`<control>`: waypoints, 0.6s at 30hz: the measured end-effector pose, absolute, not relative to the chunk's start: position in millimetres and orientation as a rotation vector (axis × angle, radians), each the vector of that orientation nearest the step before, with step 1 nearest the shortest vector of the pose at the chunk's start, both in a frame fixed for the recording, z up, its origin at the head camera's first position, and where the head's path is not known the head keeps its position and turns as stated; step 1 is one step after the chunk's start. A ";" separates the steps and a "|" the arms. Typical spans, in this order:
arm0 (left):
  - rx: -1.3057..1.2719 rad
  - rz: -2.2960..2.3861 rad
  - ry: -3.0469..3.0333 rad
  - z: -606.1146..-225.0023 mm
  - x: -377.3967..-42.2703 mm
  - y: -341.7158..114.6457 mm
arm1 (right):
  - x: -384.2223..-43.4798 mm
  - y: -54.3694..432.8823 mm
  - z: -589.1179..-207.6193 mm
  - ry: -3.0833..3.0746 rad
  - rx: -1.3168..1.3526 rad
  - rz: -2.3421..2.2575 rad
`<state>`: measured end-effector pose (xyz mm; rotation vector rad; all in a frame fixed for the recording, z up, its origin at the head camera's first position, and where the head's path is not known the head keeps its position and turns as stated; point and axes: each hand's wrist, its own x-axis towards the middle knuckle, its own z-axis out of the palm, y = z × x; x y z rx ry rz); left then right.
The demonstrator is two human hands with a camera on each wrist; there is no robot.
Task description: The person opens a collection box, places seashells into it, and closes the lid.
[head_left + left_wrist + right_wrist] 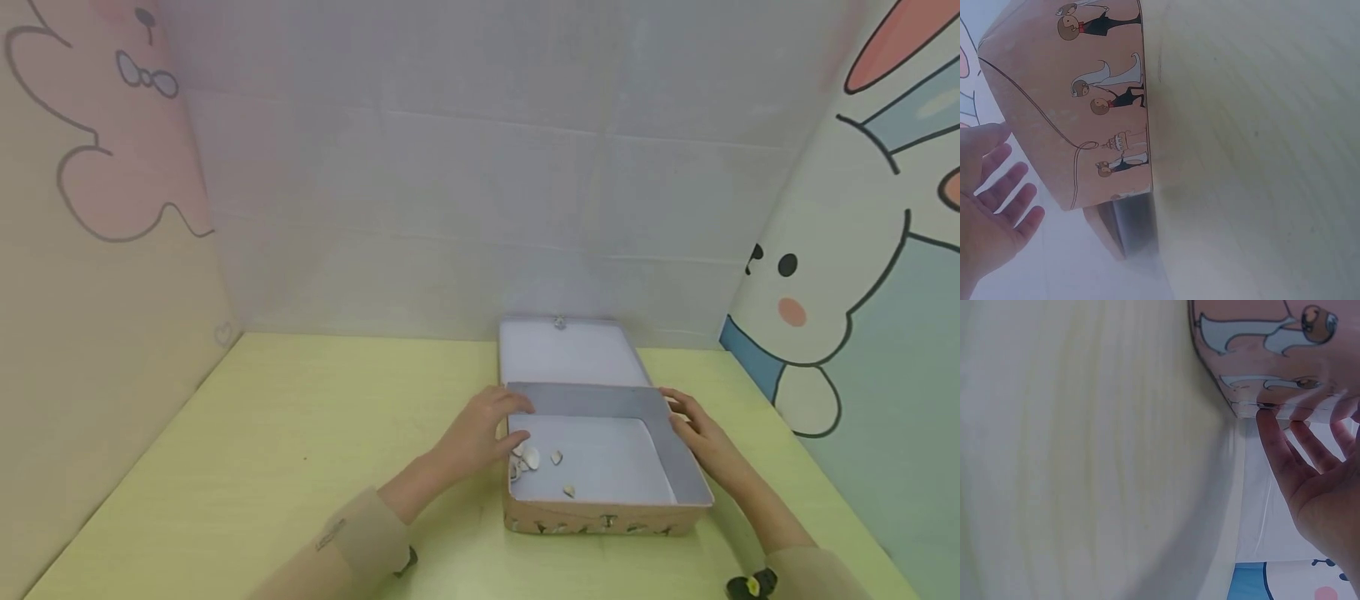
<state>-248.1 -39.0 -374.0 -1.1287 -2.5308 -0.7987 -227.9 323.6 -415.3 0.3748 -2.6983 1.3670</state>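
Observation:
A pinkish box [572,518] printed with wedding figures stands on the table with its lid [570,350] laid back behind it. Several small whitish shell-like pieces lie inside, including a larger white piece [531,457] near the left wall and two little ones nearer the middle. My left hand [480,429] reaches over the left rim, thumb and fingers spread above the pieces with nothing held between them. At the right side, my right hand [701,437] rests against the wall and rim. Its extended fingers [1272,437] touch the box's printed outer side in the right wrist view.
The pale yellow-green table [337,392] stretches out to the left of the box. A white sheet [480,208] forms the back wall, and panels with cartoon animals, among them a rabbit [825,275], enclose both sides. The raised lid is close to the back wall.

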 end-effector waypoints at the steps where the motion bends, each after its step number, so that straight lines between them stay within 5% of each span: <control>1: -1.104 -0.826 -2.532 -374.9 -248.6 -40.9 | -227.7 323.5 -415.2 -2.697 0.381 1.367; 18: -0.795 -1.254 -2.684 -386.2 -241.0 -61.3 | -240.0 328.9 -395.8 -2.828 0.274 1.282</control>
